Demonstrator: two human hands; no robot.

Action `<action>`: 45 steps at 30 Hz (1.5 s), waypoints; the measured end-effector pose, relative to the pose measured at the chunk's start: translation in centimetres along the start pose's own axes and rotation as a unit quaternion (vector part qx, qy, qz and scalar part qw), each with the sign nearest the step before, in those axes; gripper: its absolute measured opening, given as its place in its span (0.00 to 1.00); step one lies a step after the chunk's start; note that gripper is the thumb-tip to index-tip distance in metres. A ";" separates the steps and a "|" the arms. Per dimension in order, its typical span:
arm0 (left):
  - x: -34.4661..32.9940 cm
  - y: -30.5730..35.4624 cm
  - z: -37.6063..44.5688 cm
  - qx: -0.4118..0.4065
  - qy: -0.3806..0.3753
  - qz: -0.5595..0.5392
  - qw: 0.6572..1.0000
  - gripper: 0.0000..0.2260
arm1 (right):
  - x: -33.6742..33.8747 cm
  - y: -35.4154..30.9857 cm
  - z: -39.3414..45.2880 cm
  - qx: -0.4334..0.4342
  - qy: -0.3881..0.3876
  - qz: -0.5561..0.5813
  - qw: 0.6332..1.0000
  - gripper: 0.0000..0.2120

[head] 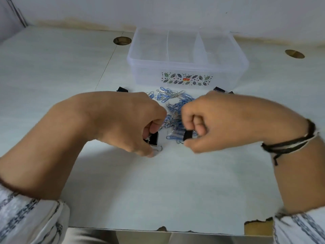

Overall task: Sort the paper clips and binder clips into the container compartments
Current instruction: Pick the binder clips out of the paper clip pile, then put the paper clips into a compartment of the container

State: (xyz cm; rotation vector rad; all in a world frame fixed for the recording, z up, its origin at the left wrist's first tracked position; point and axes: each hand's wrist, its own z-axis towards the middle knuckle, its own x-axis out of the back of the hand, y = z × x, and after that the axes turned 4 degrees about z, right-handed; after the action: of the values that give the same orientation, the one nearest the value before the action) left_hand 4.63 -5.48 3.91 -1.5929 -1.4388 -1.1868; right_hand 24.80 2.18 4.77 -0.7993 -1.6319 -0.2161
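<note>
Lying heaped at mid-worktop: blue and silver paper clips (173, 104), just in front of the clear container (187, 55), between and slightly beyond both hands. Pinching one black binder clip (153, 138) in curled fingers and thumb: left hand (133, 120), hovering at the pile's near left edge, the clip's silver handle poking out beneath the thumb. Pinching a second black binder clip (188, 135) between thumb and bent fingers: right hand (211, 120), sitting at the pile's near right edge. Resting farther out on the pale worktop (158, 191): another binder clip at far left (122, 89) and one at far right (219, 89), flanking the container's front corners. Showing three compartments inside the container, contents hard to tell. Wrapping the right wrist: a dark cord bracelet (290, 147).
</note>
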 end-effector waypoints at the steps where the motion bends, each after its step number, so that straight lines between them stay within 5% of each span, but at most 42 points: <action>1: 0.1 -0.1 -0.1 0.002 -0.003 -0.005 1.000 0.20 | 0.6 1.0 -0.1 -0.019 0.019 0.015 1.000 0.14; 5: 0.4 -0.3 -0.3 0.007 -0.022 -0.031 0.999 0.21 | 2.6 5.3 -0.8 -0.134 0.109 0.030 0.985 0.12; 11: 0.5 -0.4 -0.5 -0.014 -0.017 -0.065 0.998 0.16 | 2.5 8.3 -0.6 -0.201 0.100 0.025 0.974 0.09; 16: 1.8 -2.6 -1.1 -0.007 0.071 -0.108 0.992 0.15 | 2.5 7.3 -0.4 -0.142 0.134 0.040 0.980 0.11; 21: 1.5 -5.6 -0.6 0.075 0.093 -0.061 0.991 0.16 | 0.5 3.0 0.9 0.018 0.105 0.099 0.989 0.08; 28: 0.9 -6.4 1.1 0.086 0.174 -0.083 0.977 0.09 | -2.9 -1.8 2.5 0.102 0.077 0.015 0.992 0.24; 32: 0.3 -5.5 2.3 0.069 0.228 -0.117 0.964 0.07 | -3.4 -2.0 2.9 0.110 0.072 0.013 0.991 0.14; 40: -1.4 -3.5 4.8 -0.013 0.314 -0.162 0.935 0.06 | 1.7 4.7 0.6 -0.050 0.204 0.052 0.976 0.07; 45: -2.4 -1.8 6.1 -0.080 0.284 -0.153 0.943 0.18 | 2.3 8.7 -0.2 -0.164 0.181 0.042 0.969 0.08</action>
State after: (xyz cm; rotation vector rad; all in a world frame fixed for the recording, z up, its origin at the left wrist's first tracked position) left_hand 3.99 -0.47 -0.63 -1.0069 -1.2443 -1.8038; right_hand 30.17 9.45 4.38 -1.0128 -1.2288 -0.5502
